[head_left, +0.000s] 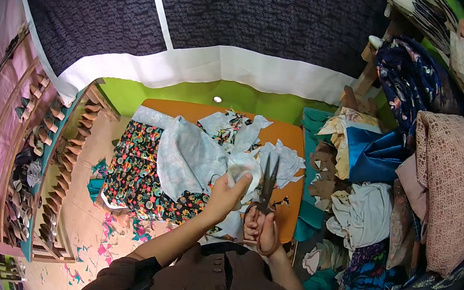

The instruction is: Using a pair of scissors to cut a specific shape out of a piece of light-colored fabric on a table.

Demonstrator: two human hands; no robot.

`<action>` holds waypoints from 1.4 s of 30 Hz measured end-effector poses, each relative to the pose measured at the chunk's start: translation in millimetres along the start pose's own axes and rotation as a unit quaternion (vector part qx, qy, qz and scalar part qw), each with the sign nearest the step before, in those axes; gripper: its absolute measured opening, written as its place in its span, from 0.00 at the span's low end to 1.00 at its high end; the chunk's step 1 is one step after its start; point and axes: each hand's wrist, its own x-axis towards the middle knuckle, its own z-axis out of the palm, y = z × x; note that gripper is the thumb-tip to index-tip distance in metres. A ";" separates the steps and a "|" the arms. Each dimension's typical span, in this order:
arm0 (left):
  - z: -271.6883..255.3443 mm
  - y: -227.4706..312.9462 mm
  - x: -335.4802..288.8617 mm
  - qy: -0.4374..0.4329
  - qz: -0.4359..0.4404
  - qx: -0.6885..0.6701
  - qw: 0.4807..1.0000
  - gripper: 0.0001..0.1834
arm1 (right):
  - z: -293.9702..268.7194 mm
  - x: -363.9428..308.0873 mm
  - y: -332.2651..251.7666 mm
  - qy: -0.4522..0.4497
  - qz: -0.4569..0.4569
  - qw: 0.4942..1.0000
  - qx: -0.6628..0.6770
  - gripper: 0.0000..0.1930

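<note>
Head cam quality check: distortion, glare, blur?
Head view: black fisheye rim, left rack bows near the edge.
Head view: sheen on blue satin at right, but it doesn't wash out the scissors.
Head view: scissors show no obvious motion blur.
Head view: floor at left bright, shirt dark.

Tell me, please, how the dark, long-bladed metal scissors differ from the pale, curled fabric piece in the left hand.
The dark, long-bladed metal scissors have straight, tapering blades; the pale, curled fabric piece is rounded and bent. The scissors are in the right hand, blade tips slightly parted; the fabric piece is in the left hand. Both are held over the orange table.
</note>
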 end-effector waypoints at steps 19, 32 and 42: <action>-31.4 -11.0 -7.1 -0.260 -0.150 0.148 0.942 0.28 | -13.9 36.1 -41.1 0.220 -0.126 0.967 -0.013 0.15; -22.4 -22.2 4.4 -0.203 0.072 0.173 0.961 0.14 | -7.1 42.4 -69.9 0.071 -0.157 0.950 -0.259 0.11; -6.7 18.5 -1.0 -0.026 0.137 0.148 0.979 0.11 | 1.9 11.8 -79.4 0.017 -0.100 0.966 -0.238 0.12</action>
